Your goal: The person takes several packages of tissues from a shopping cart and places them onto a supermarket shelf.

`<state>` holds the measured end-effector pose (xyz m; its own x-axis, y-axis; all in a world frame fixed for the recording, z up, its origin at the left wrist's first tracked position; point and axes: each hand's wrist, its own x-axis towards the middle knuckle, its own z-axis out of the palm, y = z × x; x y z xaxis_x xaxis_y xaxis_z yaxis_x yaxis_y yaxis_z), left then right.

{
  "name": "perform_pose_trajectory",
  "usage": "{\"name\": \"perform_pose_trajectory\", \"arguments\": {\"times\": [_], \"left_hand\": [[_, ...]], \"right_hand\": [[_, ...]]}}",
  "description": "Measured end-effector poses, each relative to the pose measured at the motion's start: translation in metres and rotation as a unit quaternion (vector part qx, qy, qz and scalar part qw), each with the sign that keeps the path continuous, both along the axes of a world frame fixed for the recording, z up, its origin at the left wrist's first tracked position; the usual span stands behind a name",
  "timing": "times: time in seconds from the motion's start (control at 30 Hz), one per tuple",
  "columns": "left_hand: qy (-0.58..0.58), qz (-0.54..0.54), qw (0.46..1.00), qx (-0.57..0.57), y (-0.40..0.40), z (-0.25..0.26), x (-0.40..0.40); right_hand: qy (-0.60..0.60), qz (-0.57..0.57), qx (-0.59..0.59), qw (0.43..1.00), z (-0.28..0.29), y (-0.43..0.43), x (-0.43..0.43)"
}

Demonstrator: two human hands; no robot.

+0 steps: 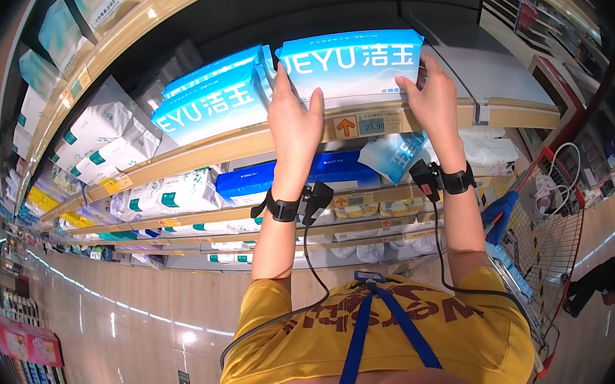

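Note:
A blue-and-white Jeyu soft pack (pixel 354 68) stands upright at the front of a shelf (pixel 236 143), its printed side towards me. My left hand (pixel 294 110) presses against its left end, thumb on the front face. At the right end, my right hand (pixel 431 94) grips it the same way, with some fingers hidden behind the pack. Just left of my left hand, matching Jeyu packs (pixel 210 104) stand in a row one behind another. A price tag (pixel 373 124) sits on the shelf edge between my wrists.
White packs (pixel 107 128) fill the shelf further left. Blue packs (pixel 245 184) and a tilted light-blue pack (pixel 395 153) lie one shelf down. A wire shopping cart (pixel 551 240) stands at my right. Behind it, a person's dark-clothed leg (pixel 598 275) shows. Cables (pixel 315 269) hang from my wrist-mounted devices.

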<state>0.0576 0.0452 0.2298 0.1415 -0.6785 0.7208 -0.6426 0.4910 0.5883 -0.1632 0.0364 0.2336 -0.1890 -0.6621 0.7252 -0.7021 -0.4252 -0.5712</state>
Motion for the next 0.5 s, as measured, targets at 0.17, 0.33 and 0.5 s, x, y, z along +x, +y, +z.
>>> {"name": "perform_pose_trajectory", "arguments": {"times": [0.17, 0.33, 0.5], "left_hand": [[-0.075, 0.053, 0.996, 0.012, -0.005, 0.005, -0.004], [-0.097, 0.080, 0.992, -0.007, -0.004, 0.006, -0.008], [-0.120, 0.066, 0.990, -0.028, 0.001, 0.001, -0.011]], "right_hand": [[0.029, -0.004, 0.048, 0.998, 0.013, -0.003, 0.006], [0.022, 0.022, 0.052, 0.998, 0.015, -0.019, 0.015], [0.039, 0.034, 0.031, 0.998, 0.013, -0.026, 0.012]]}}
